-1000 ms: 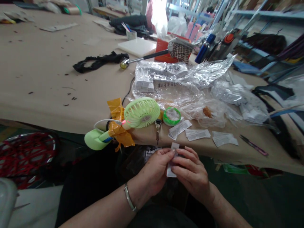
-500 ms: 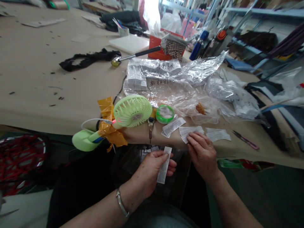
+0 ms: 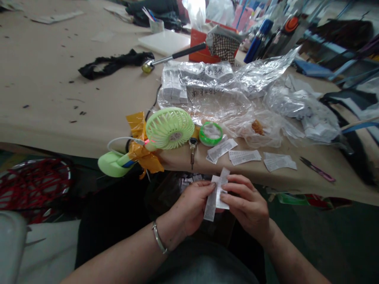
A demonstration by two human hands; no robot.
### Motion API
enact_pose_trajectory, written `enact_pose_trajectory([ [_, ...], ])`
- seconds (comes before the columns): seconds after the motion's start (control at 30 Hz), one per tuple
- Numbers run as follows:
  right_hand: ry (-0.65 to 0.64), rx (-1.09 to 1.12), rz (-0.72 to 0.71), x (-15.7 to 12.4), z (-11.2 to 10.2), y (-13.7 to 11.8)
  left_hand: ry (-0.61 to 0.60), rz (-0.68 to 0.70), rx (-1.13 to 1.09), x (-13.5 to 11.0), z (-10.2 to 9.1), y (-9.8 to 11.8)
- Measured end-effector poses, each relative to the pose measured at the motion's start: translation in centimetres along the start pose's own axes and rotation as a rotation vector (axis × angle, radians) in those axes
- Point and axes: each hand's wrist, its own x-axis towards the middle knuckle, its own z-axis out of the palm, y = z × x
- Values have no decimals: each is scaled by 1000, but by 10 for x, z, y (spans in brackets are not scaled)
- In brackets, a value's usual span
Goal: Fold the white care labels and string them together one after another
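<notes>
My left hand pinches a narrow printed label strip between thumb and fingers, just in front of the table edge. Fingers of my right hand close on a second white label, which meets the first at an angle and partly overlaps it. Three small groups of printed labels lie along the table edge: a left pile, a middle pile and a right pile. A soldering iron points its tip over the edge, beside a green round tub with white material inside.
A green fan is fixed with orange tape at the table edge. Pink-handled snips lie at the right. Behind are clear plastic bags with bundled labels, a black-handled tool and a black cloth strip.
My right hand has left the middle label pile and come to my left hand with a label. The left hand still holds its strip. The view has shifted slightly.
</notes>
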Motion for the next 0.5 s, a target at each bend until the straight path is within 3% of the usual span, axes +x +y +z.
enact_pose_trajectory([
  [0.17, -85, -1, -65, -5, 19, -13, -13, 31, -113, 0, -3, -2],
  [0.5, -107, -9, -72, -4, 25, -16, -25, 41, -100, 0, -5, -5],
])
